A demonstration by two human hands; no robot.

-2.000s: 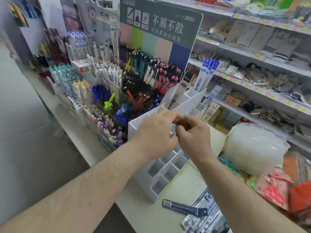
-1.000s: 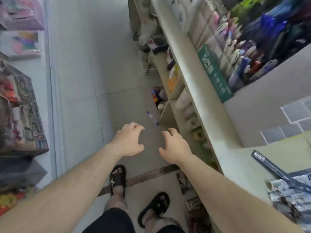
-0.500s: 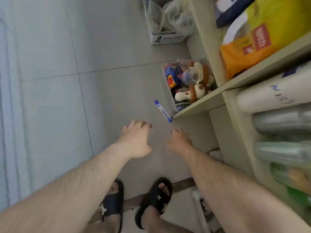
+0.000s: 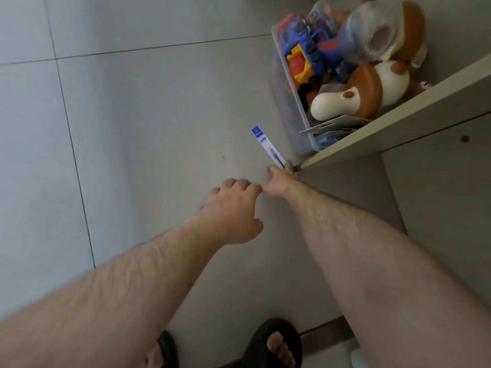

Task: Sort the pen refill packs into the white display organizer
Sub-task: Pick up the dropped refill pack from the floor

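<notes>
Progress: refill pack [image 4: 268, 147] on floor, organizer unseen | right hand [image 4: 280, 181] touching its 5 o'clock end, grasp unclear | left hand [image 4: 233, 212] loose, empty | left: retrieve, slot

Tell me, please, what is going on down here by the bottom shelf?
A person is bending down to a narrow blue-and-white pen refill pack that lies on the grey tiled floor, beside a clear plastic bin of toys under the beige shelf. The right hand reaches its fingertips to the near end of the pack, though a firm grip cannot be made out. The left hand hovers nearby, loosely curled and holding nothing. The pack is not yet lifted.
</notes>
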